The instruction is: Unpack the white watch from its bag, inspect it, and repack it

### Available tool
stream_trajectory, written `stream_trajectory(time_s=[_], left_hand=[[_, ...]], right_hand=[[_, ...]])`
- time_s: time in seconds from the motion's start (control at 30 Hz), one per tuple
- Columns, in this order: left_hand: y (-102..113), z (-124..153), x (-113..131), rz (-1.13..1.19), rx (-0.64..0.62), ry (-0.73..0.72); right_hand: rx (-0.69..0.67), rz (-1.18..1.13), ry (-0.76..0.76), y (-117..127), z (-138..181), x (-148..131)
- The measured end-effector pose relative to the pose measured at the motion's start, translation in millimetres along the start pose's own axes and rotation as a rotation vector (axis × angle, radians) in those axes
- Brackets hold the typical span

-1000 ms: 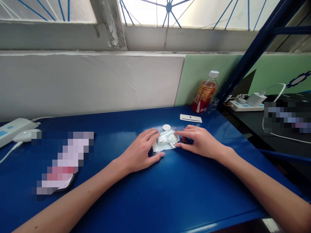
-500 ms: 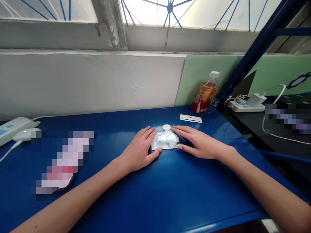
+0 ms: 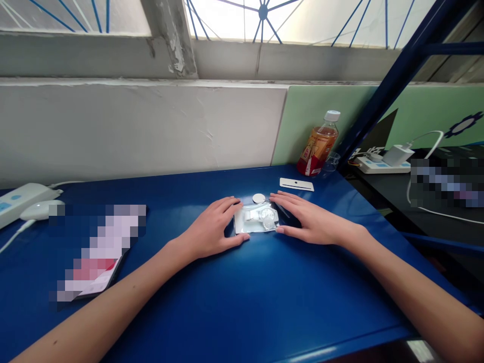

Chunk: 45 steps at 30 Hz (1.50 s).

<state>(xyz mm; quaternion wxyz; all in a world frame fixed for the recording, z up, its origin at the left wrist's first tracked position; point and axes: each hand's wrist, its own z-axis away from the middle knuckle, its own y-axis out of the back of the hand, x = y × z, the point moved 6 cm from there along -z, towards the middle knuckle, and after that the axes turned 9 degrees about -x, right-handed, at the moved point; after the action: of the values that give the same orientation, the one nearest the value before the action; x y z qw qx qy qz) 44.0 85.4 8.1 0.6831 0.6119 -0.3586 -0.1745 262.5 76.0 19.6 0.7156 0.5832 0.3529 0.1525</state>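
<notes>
A small clear plastic bag [image 3: 257, 220] with white parts inside lies flat on the blue table [image 3: 242, 292], mid-table. My left hand [image 3: 209, 229] rests at its left edge, fingers stretched out and touching the bag. My right hand [image 3: 306, 219] lies at the bag's right edge, fingers extended flat and touching it. A small white round disc [image 3: 258, 198] sits on the table just behind the bag, between my fingertips.
A white flat strip [image 3: 297, 184] lies behind the bag. A bottle of amber drink [image 3: 318, 145] stands at the back right. A phone [image 3: 96, 252] lies left; a white power strip [image 3: 20, 199] at far left. A second power strip with a charger [image 3: 385, 160] sits on the dark table to the right.
My right hand has flattened from a curled pinch on the bag to extended fingers. The bag has been smoothed flat and shifted slightly; my left hand stayed at its left edge.
</notes>
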Motion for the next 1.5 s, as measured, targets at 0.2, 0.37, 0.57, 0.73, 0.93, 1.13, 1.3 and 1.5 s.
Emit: stream_trajectory(time_s=[0.2, 0.37, 0.57, 0.73, 0.93, 1.13, 1.3, 1.5], left_hand=[[0.9, 0.5, 2.1, 0.024, 0.030, -0.030], [1.3, 2.1, 3.5, 0.010, 0.045, -0.051], [5.0, 5.9, 8.4, 0.059, 0.147, -0.156], [7.1, 6.2, 12.6, 0.075, 0.160, -0.187], [7.2, 7.4, 12.0, 0.050, 0.180, -0.185], [9.9, 9.7, 14.8, -0.003, 0.242, -0.211], [15.8, 14.7, 17.0, 0.021, 0.348, -0.269], [20.7, 24.3, 21.6, 0.043, 0.533, -0.346]], right_hand=[[0.008, -0.004, -0.005, 2.1, -0.6, 0.9], [-0.004, 0.009, -0.022, 3.1, -0.9, 2.1], [0.002, 0.010, -0.005, 2.1, -0.2, 1.8], [-0.008, 0.051, 0.016, -0.1, -0.1, 0.2], [0.099, 0.043, 0.115, 6.6, 1.0, -9.2], [0.149, 0.033, 0.284, 12.1, 1.2, -23.8], [0.267, 0.004, 0.308, 15.8, 4.4, -28.5], [0.377, -0.227, 0.250, 18.0, 7.5, -27.6]])
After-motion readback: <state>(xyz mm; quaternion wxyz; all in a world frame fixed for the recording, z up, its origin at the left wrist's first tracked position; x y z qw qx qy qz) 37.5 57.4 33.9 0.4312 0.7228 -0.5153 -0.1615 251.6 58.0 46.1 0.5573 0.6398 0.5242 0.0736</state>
